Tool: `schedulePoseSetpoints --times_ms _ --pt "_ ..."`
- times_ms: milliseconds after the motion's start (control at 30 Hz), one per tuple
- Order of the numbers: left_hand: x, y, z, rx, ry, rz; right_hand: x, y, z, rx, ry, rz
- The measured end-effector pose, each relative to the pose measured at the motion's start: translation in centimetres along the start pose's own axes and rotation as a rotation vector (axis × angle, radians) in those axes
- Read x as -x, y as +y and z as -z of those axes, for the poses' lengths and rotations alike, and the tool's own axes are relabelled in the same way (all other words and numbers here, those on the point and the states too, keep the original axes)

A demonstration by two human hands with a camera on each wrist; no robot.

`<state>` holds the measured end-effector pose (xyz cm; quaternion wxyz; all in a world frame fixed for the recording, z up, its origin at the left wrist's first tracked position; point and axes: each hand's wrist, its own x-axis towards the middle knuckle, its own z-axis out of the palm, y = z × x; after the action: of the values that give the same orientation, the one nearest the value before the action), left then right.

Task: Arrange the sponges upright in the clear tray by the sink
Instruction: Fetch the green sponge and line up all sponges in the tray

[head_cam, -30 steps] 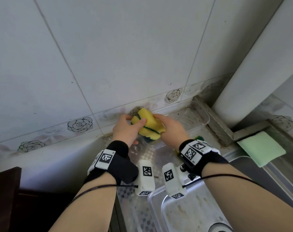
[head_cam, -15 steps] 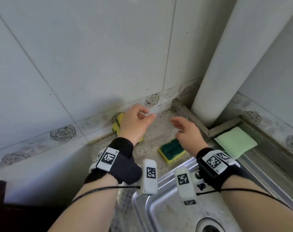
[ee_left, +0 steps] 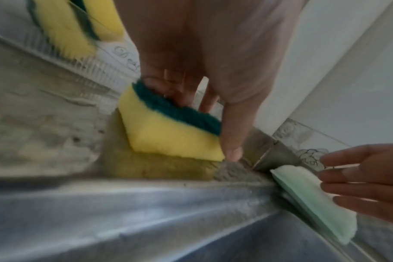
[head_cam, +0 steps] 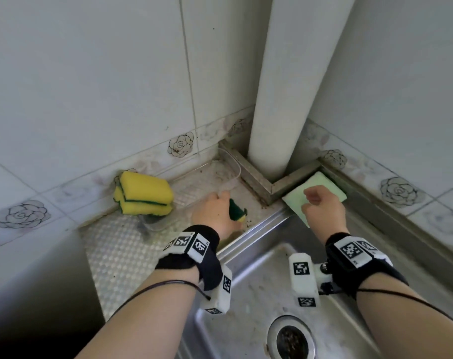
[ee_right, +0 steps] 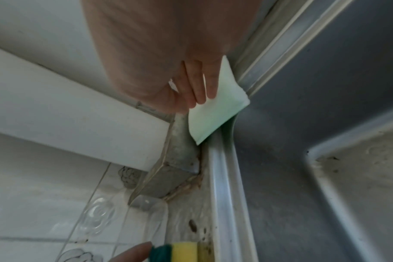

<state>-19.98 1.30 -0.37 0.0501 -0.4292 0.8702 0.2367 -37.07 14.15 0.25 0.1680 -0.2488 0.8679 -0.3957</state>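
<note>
Two sponges not yet in the clear tray point(head_cam: 228, 174), one under each hand. Near the centre of the head view, the left hand point(head_cam: 215, 213) pinching the yellow-and-green sponge point(ee_left: 168, 131) lengthwise, fingers on one end and thumb on the other; long axis running up-right toward the pipe corner, scrub side up, lower edge seemingly touching the counter just beside the sink rim point(head_cam: 256, 231). Tray immediately up-left of that hand, running along the wall; two yellow sponges point(head_cam: 142, 195) standing on edge at its left end, right part bare. Likely a short carry up-left and a quarter turn onto the long edge. To the right of centre, the right hand point(head_cam: 321, 208) over the pale green sponge point(head_cam: 331, 185), lying flat on the ledge right of the pipe; fingers straight and slightly spread, apparently resting on top, nothing gripped. Green sponge farther from the tray, pipe base between.
</note>
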Motion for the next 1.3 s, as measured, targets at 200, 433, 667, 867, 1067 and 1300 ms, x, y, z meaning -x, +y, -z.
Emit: schedulePoseSetpoints --times_ms 200,433,667,867,1067,1300 --pt "0.1 0.6 -0.1 0.027 0.025 0.018 0.2 1.0 0.4 -0.009 0.038 -0.034" --pt "0.5 0.8 2.8 0.393 0.205 -0.051 -0.6 1.3 0.4 0.005 0.197 -0.16" --pt "0.6 -1.8 7.1 0.615 0.537 -0.075 -1.0 1.9 -0.5 -0.099 0.215 -0.394" --pt "0.5 -7.0 7.3 0.469 0.588 0.076 -1.3 1.9 -1.2 -0.202 0.246 -0.491" --pt "0.2 -8.5 6.9 -0.016 0.495 0.173 -1.6 2.3 -2.5 -0.276 0.259 -0.546" --pt "1.0 -8.7 7.8 -0.088 0.464 0.261 -1.4 1.1 -1.5 -0.354 0.315 -0.453"
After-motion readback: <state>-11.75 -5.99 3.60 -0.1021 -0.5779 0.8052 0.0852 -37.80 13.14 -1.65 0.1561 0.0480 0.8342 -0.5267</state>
